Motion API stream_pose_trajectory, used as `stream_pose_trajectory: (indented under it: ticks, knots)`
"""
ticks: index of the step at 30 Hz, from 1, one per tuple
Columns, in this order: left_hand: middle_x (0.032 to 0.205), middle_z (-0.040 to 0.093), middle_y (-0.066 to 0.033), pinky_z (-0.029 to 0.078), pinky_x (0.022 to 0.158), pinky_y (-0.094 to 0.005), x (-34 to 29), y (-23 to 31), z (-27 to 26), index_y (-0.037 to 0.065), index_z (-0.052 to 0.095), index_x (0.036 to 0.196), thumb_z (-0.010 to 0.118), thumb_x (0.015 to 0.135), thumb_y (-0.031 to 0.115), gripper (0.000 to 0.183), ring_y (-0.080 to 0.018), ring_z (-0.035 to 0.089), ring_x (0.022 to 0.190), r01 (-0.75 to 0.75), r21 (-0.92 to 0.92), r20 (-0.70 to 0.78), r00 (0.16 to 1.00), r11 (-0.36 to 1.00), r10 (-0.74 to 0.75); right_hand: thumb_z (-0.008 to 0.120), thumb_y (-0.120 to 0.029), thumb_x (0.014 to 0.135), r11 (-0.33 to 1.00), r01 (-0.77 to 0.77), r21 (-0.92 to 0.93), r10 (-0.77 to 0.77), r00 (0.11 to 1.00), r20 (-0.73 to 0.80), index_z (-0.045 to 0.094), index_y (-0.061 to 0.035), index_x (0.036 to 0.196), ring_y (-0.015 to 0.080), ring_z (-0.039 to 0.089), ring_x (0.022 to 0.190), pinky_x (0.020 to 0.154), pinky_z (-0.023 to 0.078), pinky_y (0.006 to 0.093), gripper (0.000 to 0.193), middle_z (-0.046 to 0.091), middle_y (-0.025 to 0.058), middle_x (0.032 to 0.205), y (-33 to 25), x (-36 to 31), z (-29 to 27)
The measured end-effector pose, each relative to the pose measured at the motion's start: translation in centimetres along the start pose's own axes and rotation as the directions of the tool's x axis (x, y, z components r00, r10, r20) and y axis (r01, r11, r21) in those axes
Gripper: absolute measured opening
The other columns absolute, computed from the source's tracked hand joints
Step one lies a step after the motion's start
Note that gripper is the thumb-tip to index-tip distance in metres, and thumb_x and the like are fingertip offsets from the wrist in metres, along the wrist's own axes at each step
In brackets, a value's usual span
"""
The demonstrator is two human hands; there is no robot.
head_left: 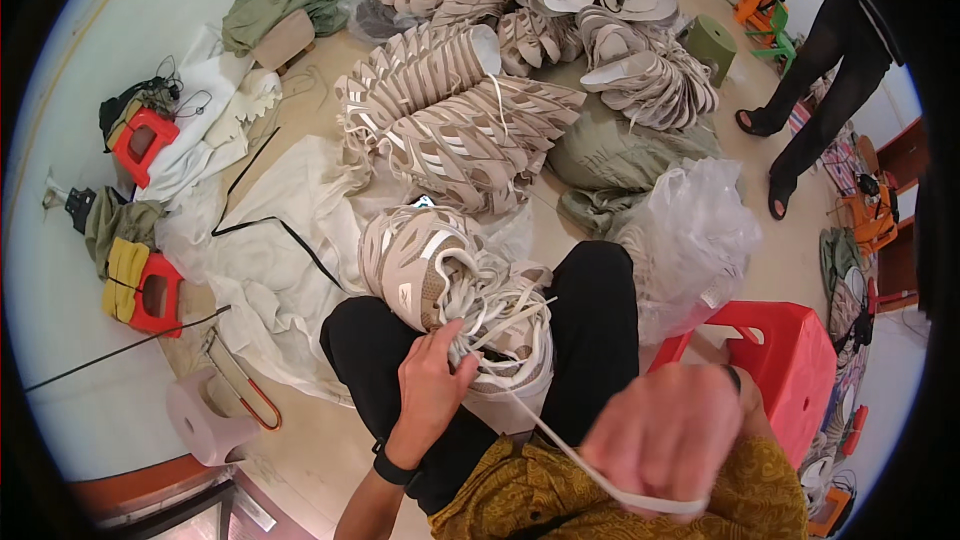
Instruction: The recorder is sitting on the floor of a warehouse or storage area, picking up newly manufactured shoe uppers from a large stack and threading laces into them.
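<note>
Between my knees rests a bundle of beige shoe uppers (405, 255) with white laces bunched in the nearest ones. At the near upper, my left hand (435, 380) grips its edge by the lacing with thumb and fingers. A pale shoelace (560, 445) runs taut from that upper to my right hand (665, 435), which is raised at the lower right, closed in a fist and blurred. The lace's end passes under its fingers. Beyond my lap lie long nested stacks of similar uppers (470, 140).
A red plastic stool (775, 370) stands close on my right, next to a clear plastic bag (700, 230). White cloth (290, 270) covers floor on the left, near a pink stool (210, 420). A person's legs (830, 70) stand at upper right.
</note>
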State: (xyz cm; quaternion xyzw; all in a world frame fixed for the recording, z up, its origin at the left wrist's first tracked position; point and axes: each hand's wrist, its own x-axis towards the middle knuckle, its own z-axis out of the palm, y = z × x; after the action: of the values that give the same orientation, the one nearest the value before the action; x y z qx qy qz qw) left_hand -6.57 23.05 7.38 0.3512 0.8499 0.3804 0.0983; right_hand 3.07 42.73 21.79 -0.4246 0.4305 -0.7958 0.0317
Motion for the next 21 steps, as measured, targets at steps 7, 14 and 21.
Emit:
stream_pose_trajectory:
  ticks: [7, 14, 21]
  knots:
    - [0.079, 0.063, -0.0133, 0.049, 0.065, -0.0345, 0.4, -0.9, -0.2, 0.003, 0.064, 0.096, 0.066, 0.077, 0.012, 0.021, -0.0276, 0.062, 0.072, 0.04, 0.004, 0.055, 0.998, 0.999, -0.041, 0.065, -0.011, 0.075, 0.649, -0.622, -0.437, 0.251, 0.718, -0.649, 0.064, -0.0006, 0.078, 0.0222, 0.06, 0.063, 0.059, 0.046, 0.0292, 0.011, 0.06, 0.0066, 0.069, 0.1, -2.1, -2.9]
    - [0.078, 0.066, -0.0114, 0.048, 0.062, -0.0276, 0.2, 0.0, -0.1, 0.001, 0.064, 0.095, 0.062, 0.082, 0.009, 0.016, -0.0164, 0.063, 0.067, 0.179, -0.186, 0.04, 0.984, 0.966, -0.175, 0.071, -0.016, 0.066, 0.184, -0.737, -0.65, 0.475, 0.646, -0.597, 0.064, -0.0008, 0.094, 0.0248, 0.061, 0.083, 0.073, 0.048, 0.0326, 0.032, 0.063, 0.0113, 0.088, 11.2, -5.5, -8.3]
    - [0.084, 0.065, -0.0159, 0.049, 0.066, -0.0285, -0.9, -1.1, 0.0, -0.001, 0.06, 0.105, 0.058, 0.085, 0.011, 0.023, -0.018, 0.064, 0.071, 0.32, -0.331, 0.074, 0.947, 0.888, -0.314, 0.072, -0.022, 0.064, 0.191, -0.678, -0.71, 0.505, 0.688, -0.521, 0.064, -0.0024, 0.096, 0.0316, 0.057, 0.09, 0.078, 0.047, 0.0384, 0.039, 0.06, 0.0145, 0.09, 12.6, -6.8, -8.4]
